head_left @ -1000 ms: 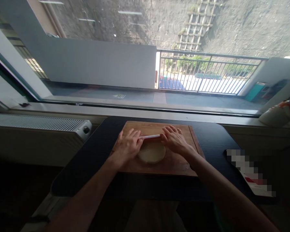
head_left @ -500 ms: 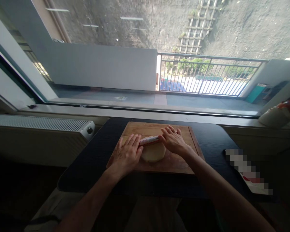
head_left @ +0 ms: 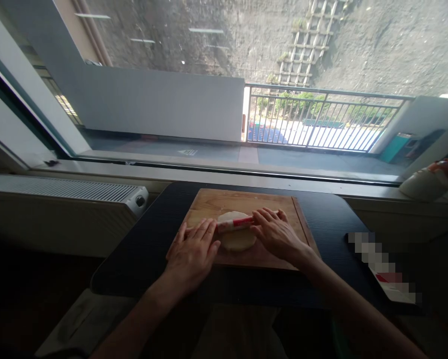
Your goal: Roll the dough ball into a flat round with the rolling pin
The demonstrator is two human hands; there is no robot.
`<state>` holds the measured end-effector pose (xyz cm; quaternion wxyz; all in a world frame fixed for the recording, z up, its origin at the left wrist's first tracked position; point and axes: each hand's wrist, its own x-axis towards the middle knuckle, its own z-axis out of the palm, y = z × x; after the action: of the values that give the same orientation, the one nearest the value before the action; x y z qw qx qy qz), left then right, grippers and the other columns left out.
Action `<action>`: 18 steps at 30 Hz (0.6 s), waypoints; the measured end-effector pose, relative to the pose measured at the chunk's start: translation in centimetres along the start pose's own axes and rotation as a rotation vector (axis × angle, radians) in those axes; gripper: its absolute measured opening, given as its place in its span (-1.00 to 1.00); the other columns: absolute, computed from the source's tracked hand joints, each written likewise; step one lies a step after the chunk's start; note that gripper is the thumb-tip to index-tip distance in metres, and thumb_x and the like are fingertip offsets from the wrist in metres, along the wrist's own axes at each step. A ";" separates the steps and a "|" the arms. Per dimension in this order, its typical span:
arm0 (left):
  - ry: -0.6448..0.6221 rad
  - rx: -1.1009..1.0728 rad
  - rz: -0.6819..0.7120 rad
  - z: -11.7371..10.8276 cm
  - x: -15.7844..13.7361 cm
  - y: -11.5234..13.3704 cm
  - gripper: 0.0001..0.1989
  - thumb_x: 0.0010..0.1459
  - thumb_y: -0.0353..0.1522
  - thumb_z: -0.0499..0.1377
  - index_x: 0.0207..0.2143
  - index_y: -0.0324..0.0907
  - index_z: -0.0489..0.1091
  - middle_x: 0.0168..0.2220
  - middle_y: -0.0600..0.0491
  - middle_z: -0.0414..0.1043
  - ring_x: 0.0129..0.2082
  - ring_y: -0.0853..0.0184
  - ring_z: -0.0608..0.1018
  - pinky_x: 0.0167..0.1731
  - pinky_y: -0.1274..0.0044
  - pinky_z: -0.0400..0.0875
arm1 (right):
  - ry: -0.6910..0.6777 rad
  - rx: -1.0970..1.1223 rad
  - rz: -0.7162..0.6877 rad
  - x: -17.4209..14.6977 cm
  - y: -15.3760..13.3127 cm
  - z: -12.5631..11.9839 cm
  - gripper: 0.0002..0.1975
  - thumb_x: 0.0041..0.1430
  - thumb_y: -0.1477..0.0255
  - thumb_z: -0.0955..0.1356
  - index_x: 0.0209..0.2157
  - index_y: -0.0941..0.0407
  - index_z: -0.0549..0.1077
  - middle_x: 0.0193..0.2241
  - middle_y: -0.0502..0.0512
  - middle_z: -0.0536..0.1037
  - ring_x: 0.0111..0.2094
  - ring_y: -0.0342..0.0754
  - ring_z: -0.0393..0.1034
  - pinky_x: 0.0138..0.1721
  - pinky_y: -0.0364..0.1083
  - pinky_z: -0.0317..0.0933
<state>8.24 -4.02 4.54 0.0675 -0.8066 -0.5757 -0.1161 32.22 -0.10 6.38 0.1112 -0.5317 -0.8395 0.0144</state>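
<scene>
A rolling pin [head_left: 227,227] with a white and red wrapper lies across a flat, pale round of dough [head_left: 236,242]. The dough rests on a wooden board [head_left: 220,199]. My left hand [head_left: 194,249] bends its fingers over the pin's left end, hiding most of that end. Over the right end, my right hand [head_left: 274,232] curls its fingers around the pin. The pin presses on the middle of the dough, which shows both beyond it and on my side.
The board sits on a black table [head_left: 145,244]. At the table's right edge lies a blurred-out flat object [head_left: 380,264]. A white radiator [head_left: 59,192] stands to the left. Beyond the table are a window sill [head_left: 246,178] and a pale rounded object [head_left: 421,184].
Both hands and the rolling pin have come back toward me over the dough. The pin has turned, so more red shows on its wrapper. More dough is visible beyond it.
</scene>
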 end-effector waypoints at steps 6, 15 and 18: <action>-0.006 0.002 -0.032 -0.2 0.2 0.3 -0.47 0.25 -0.18 -0.20 0.19 -0.20 0.09 0.21 -0.04 0.12 0.23 0.23 0.12 0.21 0.21 -0.16 | -0.075 0.017 0.059 -0.8 -0.1 -0.6 -0.51 0.29 0.15 0.00 0.13 0.03 0.17 0.16 0.12 0.22 0.21 0.03 -0.06 0.15 0.15 -0.28; 0.015 0.044 0.039 -0.8 -1.4 0.9 -0.47 0.23 -0.18 -0.14 0.20 -0.20 0.08 0.23 -0.05 0.07 0.22 0.21 0.13 0.20 0.22 -0.10 | -0.064 -0.004 -0.005 -3.8 -0.6 -1.2 -0.46 0.28 0.14 0.02 0.19 0.08 0.11 0.21 0.13 0.13 0.24 0.00 -0.10 0.17 0.09 -0.24; 0.000 0.054 -0.035 -0.5 0.1 1.1 -0.48 0.24 -0.20 -0.16 0.17 -0.27 0.12 0.19 -0.10 0.16 0.20 0.18 0.17 0.18 0.18 -0.08 | -0.052 -0.022 0.067 -2.9 -0.6 -0.7 -0.45 0.28 0.17 0.05 0.19 0.15 0.10 0.19 0.18 0.17 0.23 0.03 -0.10 0.18 0.13 -0.25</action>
<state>9.30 -4.43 5.06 0.0870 -0.7942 -0.5928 -0.1015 33.02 -3.04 6.69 0.0826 -0.5602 -0.8239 0.0227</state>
